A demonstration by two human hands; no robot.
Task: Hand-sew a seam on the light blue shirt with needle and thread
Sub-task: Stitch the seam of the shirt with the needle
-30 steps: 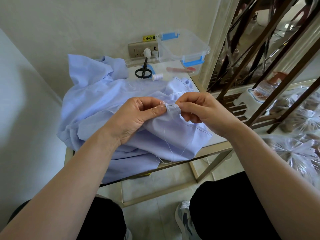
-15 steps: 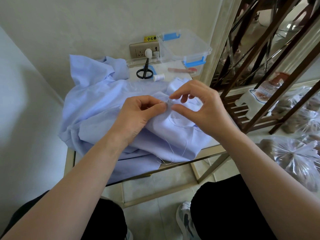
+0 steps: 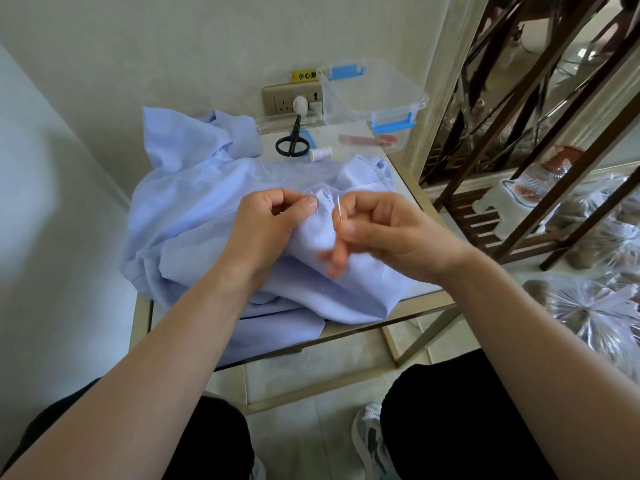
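The light blue shirt (image 3: pixel 194 216) lies crumpled over the small glass-topped table (image 3: pixel 408 188). My left hand (image 3: pixel 273 230) pinches a raised fold of the shirt's edge between thumb and forefinger. My right hand (image 3: pixel 377 233) sits just right of that fold and pinches the needle (image 3: pixel 340 211), which stands nearly upright. A thin white thread (image 3: pixel 333 223) runs from the needle down across the fabric. The lower fingers of the right hand are blurred.
Black scissors (image 3: pixel 292 142) and a white thread spool (image 3: pixel 320 154) lie at the table's back. A clear plastic box (image 3: pixel 374 95) with blue clips stands behind them, by a wall socket (image 3: pixel 294 98). A brown metal railing (image 3: pixel 540 109) and plastic bags (image 3: pixel 595 306) are to the right.
My right hand has let go of the fold, pulled back to the right and turned, and the needle now shows between its fingers. The left hand keeps pinching the fabric.
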